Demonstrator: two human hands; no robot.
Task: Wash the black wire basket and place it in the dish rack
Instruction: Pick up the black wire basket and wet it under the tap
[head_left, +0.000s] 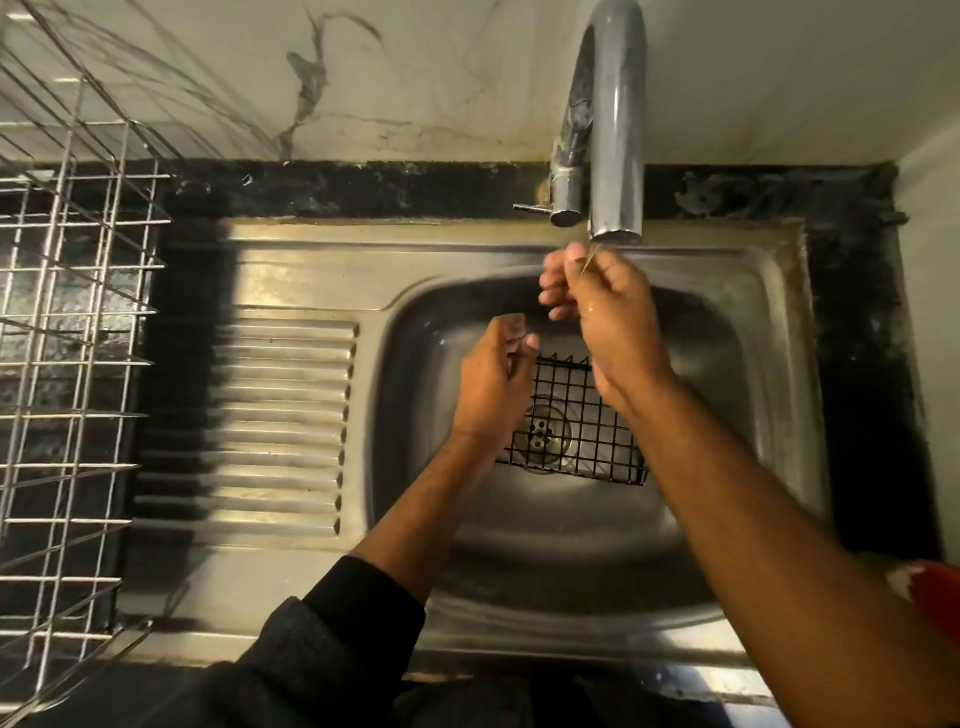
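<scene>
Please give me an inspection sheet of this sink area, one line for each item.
Surface: steel sink with ribbed drainboard, dark counter around it.
Job's things: black basket lies in the bowl over the drain; wire rack stands left of the sink.
Clutter: red object at right edge, unclear.
Grippers: left hand at the basket's left edge, grip unclear; right hand raised under the tap, off the basket.
Cables: nothing seen.
Surroundings: marbled wall behind.

A pale marble-veined wall (415, 78) rises behind a black speckled counter (857, 312). Set into the counter is a stainless steel sink (519, 545), its ribbed draining board (280, 415) on the left. A curved chrome tap (618, 130) stands at the sink's back edge. Warm, dim light glints off the steel.
</scene>
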